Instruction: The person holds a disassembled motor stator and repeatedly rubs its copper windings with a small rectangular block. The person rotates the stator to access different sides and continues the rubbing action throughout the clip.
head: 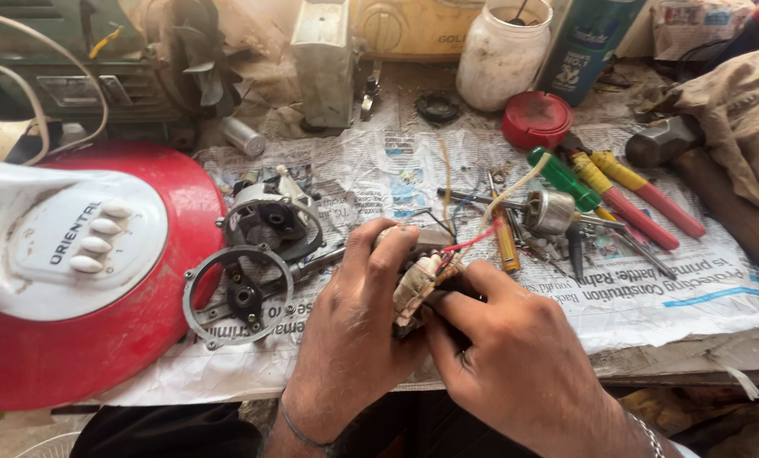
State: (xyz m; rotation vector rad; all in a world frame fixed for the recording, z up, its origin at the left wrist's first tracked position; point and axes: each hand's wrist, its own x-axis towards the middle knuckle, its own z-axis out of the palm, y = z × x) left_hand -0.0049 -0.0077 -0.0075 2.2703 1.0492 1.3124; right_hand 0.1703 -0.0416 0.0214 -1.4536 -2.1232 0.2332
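Old newspaper [651, 297] covers the messy bench. Near the front, the left hand [354, 331] and right hand [515, 356] squeeze together on a small wire-wound motor coil [415, 288]. It looks heavy and stiff; its thin red and yellow wires [473, 237] could snap, so grip the body.

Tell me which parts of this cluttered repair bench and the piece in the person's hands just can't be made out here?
All in the head view:
- Wound motor part: mostly covered by the left hand and right hand.
- Right fingertips: tucked behind that part.
- Red and white fan base: cut off by the left edge.
- Hammer: handle partly under the brown cloth.
- White jar: contents hidden by its cloudy wall.
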